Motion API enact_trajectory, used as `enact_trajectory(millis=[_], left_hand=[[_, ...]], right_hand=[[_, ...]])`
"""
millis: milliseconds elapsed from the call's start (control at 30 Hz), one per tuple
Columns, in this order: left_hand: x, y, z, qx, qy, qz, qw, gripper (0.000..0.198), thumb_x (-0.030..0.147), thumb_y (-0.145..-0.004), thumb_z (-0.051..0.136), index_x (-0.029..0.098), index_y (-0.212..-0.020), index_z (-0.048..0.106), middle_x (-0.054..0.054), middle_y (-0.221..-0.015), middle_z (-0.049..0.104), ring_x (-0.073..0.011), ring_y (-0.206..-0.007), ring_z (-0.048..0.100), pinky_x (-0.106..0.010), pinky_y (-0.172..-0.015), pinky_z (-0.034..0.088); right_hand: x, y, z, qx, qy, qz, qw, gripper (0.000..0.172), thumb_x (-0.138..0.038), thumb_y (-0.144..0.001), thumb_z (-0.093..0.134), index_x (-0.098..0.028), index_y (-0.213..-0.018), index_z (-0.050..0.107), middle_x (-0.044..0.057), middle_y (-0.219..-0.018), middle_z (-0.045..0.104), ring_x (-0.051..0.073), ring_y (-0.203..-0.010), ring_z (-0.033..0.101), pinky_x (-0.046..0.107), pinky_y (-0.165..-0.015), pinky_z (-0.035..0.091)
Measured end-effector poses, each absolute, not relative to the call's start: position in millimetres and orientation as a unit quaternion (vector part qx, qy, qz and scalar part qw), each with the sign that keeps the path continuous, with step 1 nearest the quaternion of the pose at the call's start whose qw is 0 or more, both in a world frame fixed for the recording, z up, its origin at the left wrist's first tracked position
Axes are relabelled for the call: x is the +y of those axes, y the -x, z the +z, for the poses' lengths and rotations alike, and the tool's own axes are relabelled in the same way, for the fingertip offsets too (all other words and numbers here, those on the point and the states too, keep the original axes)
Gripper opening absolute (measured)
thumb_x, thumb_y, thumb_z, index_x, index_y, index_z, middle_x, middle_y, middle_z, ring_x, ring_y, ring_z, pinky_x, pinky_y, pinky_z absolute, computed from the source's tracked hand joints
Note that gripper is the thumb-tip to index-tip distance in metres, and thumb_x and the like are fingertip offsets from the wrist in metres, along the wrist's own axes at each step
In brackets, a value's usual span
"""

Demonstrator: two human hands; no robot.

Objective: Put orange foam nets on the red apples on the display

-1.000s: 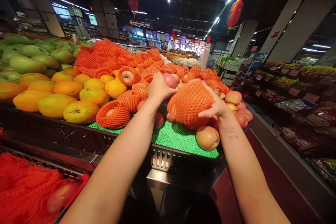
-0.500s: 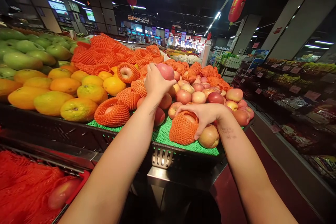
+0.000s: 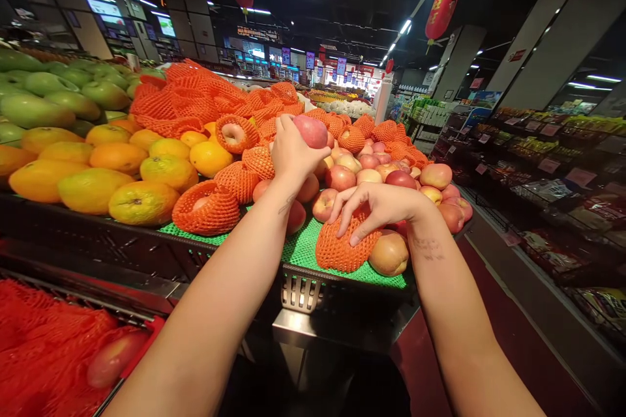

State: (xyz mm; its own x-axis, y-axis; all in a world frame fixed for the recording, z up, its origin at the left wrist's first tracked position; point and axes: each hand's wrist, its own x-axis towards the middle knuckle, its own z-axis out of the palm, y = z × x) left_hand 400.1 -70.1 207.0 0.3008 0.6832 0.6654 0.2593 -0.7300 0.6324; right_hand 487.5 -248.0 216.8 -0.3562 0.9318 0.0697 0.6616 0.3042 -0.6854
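My left hand (image 3: 293,151) is closed around a pinkish-red apple (image 3: 312,131), held up over the fruit display. Lower and to the right, my right hand (image 3: 374,208) curls over an orange foam fruit net (image 3: 345,252) at the front edge. Its fingertips and thumb press on the mesh, with small gaps between the fingers. Whether an apple is inside that net cannot be seen now. A brownish-red apple (image 3: 389,253) lies bare right beside the net, under my right wrist. Both rest on green mesh matting (image 3: 302,244).
Oranges (image 3: 144,202) and green fruit (image 3: 44,104) are piled left. Empty-looking orange nets (image 3: 195,98) heap behind, and loose apples (image 3: 369,177) fill the right side. A red-lined basket (image 3: 49,345) with a reddish fruit stands lower left. Packaged-goods shelves (image 3: 548,189) line the right.
My right hand has shifted its hold on the foam net, fingers now more arched and on top. The net's opening, with fruit showing before, has turned out of sight. My left hand keeps its apple.
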Motion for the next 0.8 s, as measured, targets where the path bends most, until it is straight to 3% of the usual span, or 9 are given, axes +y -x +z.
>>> enact_trajectory(millis=[167, 300, 433, 500, 567, 633, 800], left_hand=[[-63, -409, 199, 0.221, -0.762, 0.573, 0.203, 0.078, 0.030, -0.062, 0.090, 0.019, -0.126, 0.047, -0.015, -0.134, 0.055, -0.0406, -0.135, 0.054, -0.057, -0.116, 0.044], [-55, -417, 195, 0.111, -0.739, 0.635, 0.195, 0.082, 0.030, -0.058, 0.094, 0.022, -0.125, 0.048, -0.013, -0.133, 0.058, -0.0381, -0.131, 0.057, -0.056, -0.115, 0.045], [-57, -413, 199, 0.006, -0.746, 0.631, 0.215, 0.086, 0.040, -0.060, 0.096, 0.022, -0.130, 0.049, -0.012, -0.135, 0.061, -0.0338, -0.128, 0.060, -0.050, -0.116, 0.046], [-63, -408, 202, -0.043, -0.761, 0.602, 0.237, 0.086, 0.044, -0.060, 0.095, 0.022, -0.131, 0.050, -0.011, -0.135, 0.062, -0.0328, -0.127, 0.062, -0.047, -0.115, 0.047], [-73, -404, 201, -0.089, -0.786, 0.557, 0.251, 0.086, 0.044, -0.060, 0.095, 0.022, -0.132, 0.053, -0.011, -0.136, 0.064, -0.0324, -0.126, 0.064, -0.046, -0.113, 0.048], [-82, -404, 198, -0.119, -0.815, 0.507, 0.253, 0.086, 0.044, -0.061, 0.094, 0.022, -0.134, 0.054, -0.011, -0.136, 0.065, -0.0324, -0.124, 0.065, -0.046, -0.112, 0.049], [-104, -415, 197, -0.064, -0.843, 0.468, 0.258, 0.090, 0.047, -0.064, 0.093, 0.019, -0.141, 0.054, -0.018, -0.143, 0.062, -0.0390, -0.134, 0.059, -0.057, -0.118, 0.044]], right_hand=[[-236, -489, 207, -0.757, 0.531, 0.300, 0.232, 0.025, -0.035, -0.089, 0.079, -0.019, -0.107, 0.083, 0.007, -0.116, 0.078, 0.022, -0.117, 0.069, 0.036, -0.112, 0.049], [-229, -498, 199, -0.723, 0.547, 0.334, 0.260, 0.041, -0.039, -0.089, 0.079, -0.015, -0.122, 0.076, 0.010, -0.127, 0.075, 0.022, -0.124, 0.067, 0.037, -0.117, 0.047], [-229, -505, 198, -0.614, 0.536, 0.348, 0.464, 0.086, -0.060, -0.069, 0.090, -0.021, -0.139, 0.059, 0.011, -0.125, 0.074, 0.025, -0.114, 0.072, 0.044, -0.107, 0.056], [-227, -505, 198, -0.570, 0.481, 0.329, 0.579, 0.095, -0.071, -0.062, 0.089, -0.025, -0.139, 0.057, 0.010, -0.126, 0.072, 0.027, -0.115, 0.071, 0.045, -0.104, 0.059], [-224, -503, 198, -0.530, 0.437, 0.314, 0.655, 0.088, -0.074, -0.067, 0.083, -0.025, -0.136, 0.059, 0.010, -0.127, 0.072, 0.029, -0.122, 0.068, 0.045, -0.103, 0.059], [-221, -501, 197, -0.481, 0.426, 0.302, 0.705, 0.076, -0.067, -0.072, 0.082, -0.022, -0.129, 0.063, 0.010, -0.121, 0.073, 0.029, -0.123, 0.068, 0.042, -0.102, 0.060], [-215, -503, 197, -0.338, 0.442, 0.297, 0.776, 0.054, -0.044, -0.071, 0.084, -0.018, -0.115, 0.068, 0.010, -0.114, 0.073, 0.027, -0.106, 0.071, 0.036, -0.085, 0.065]])
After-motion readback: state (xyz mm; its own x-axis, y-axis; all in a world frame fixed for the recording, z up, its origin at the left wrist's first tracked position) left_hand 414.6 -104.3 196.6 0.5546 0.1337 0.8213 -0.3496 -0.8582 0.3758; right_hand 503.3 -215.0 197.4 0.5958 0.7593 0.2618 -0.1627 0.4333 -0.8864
